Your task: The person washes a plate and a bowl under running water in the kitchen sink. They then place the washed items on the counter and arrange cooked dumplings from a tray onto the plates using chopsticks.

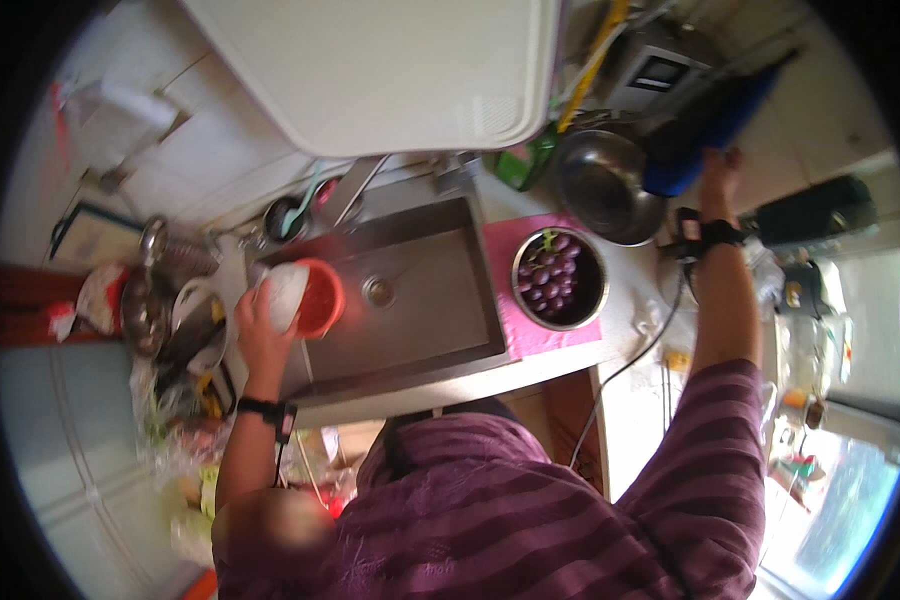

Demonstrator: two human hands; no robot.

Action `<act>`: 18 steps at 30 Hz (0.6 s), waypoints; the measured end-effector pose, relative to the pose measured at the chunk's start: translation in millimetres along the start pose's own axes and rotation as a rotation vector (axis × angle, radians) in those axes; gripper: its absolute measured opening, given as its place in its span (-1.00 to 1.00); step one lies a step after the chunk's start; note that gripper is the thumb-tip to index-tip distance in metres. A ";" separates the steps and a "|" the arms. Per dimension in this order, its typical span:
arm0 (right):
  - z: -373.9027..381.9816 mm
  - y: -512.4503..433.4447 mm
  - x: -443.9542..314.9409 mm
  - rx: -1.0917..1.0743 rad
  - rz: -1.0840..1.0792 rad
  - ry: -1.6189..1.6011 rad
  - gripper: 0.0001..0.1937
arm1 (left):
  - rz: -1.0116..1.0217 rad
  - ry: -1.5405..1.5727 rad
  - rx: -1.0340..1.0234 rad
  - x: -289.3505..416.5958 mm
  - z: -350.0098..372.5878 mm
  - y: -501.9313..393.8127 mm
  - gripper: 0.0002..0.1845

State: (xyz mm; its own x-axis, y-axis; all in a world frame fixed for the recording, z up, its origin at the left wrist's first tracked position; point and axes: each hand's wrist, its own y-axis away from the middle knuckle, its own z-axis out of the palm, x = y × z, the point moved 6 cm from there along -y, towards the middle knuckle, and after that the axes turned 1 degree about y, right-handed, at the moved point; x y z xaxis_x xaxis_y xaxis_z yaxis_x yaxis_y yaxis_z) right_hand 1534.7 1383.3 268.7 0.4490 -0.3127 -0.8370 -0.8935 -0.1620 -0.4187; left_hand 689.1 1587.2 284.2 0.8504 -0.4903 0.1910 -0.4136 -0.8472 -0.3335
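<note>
My left hand point(259, 341) grips a white bowl point(286, 294), tilted on its side at the left end of the stainless steel sink point(420, 300). Right beside the bowl, partly covered by it, is an orange-red plastic container point(326, 289). At the upper right, my right hand point(720, 180) is stretched out to a dark object with a blue edge point(675, 176); its fingers are blurred, and whether they hold it is unclear. Between my hands, a metal bowl of purple grapes point(551, 277) stands on a pink cloth point(525, 345).
A large steel basin point(607, 187) stands behind the grapes, near a green package point(521, 165). The faucet point(360, 187) reaches over the sink's back edge. Pots and a white-rimmed bowl point(199, 322) crowd the left. A cable point(637, 356) hangs from my right wrist.
</note>
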 end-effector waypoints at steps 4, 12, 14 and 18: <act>6.0 6.1 -10.6 -0.093 0.079 -0.140 -0.40 | -0.006 -0.042 0.006 11.2 -16.3 -1.9 -0.21; 6.2 30.8 -52.5 -0.202 0.344 -0.094 -0.36 | 0.004 -0.106 0.027 12.9 -23.6 1.6 -0.23; 4.4 -16.5 -2.8 -0.264 0.318 0.046 -0.35 | 0.018 -0.079 0.032 19.3 -20.3 -4.5 -0.23; -4.6 -49.2 26.9 -0.276 -0.012 0.357 -0.40 | 0.025 -0.050 0.034 24.6 -19.3 -7.8 -0.23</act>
State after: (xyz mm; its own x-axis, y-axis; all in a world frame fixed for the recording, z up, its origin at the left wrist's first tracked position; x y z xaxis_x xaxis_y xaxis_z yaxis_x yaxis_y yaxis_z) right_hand 1590.8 1378.5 268.4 0.4756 -0.6050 -0.6386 -0.8755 -0.3959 -0.2771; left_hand 707.0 1577.7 309.3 0.8554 -0.4999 0.1355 -0.4246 -0.8266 -0.3693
